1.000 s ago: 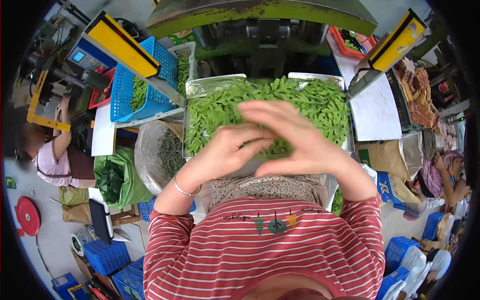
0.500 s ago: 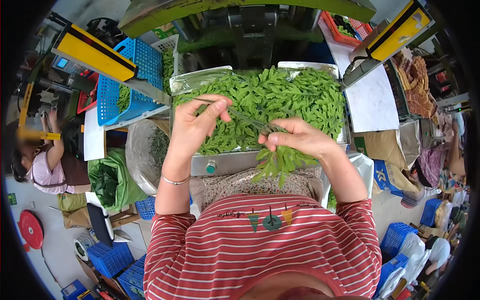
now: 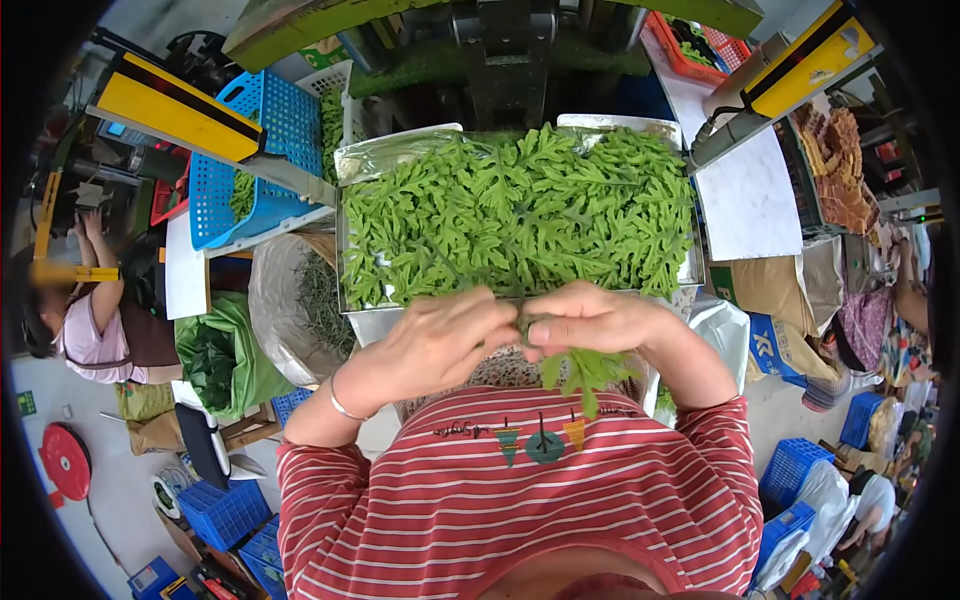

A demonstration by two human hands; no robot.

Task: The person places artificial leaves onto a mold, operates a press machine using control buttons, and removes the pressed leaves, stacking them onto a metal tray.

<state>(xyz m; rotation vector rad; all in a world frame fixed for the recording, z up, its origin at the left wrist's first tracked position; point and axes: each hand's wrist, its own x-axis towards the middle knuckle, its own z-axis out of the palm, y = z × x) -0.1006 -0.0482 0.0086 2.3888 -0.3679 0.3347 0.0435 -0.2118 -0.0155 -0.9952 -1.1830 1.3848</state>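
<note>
My right hand (image 3: pixel 590 318) is closed round a small bunch of lobed green leaves (image 3: pixel 585 372), whose tips hang below the palm. Gathered stems (image 3: pixel 525 326) show between thumb and fingers. Touching or nearly touching it, my left hand (image 3: pixel 450 335) has its fingers pinched together at the stem end; what they grip is mostly hidden by the knuckles. Both hands are close to my body, at the near edge of a metal tray (image 3: pixel 345 245) heaped with the same lobed leaves.
A machine with a green frame (image 3: pixel 330 20) stands behind the tray, flanked by yellow bars (image 3: pixel 185 105). To the left are a blue basket (image 3: pixel 225 165), a sack of thin stems (image 3: pixel 275 290) and a green bag (image 3: pixel 240 355). Paper sacks (image 3: pixel 770 285) stand right. Another person sits far left.
My left hand has come down and right, from above the tray to beside my right hand. The stems stretched between the hands are now bunched close. My right hand is slightly lower.
</note>
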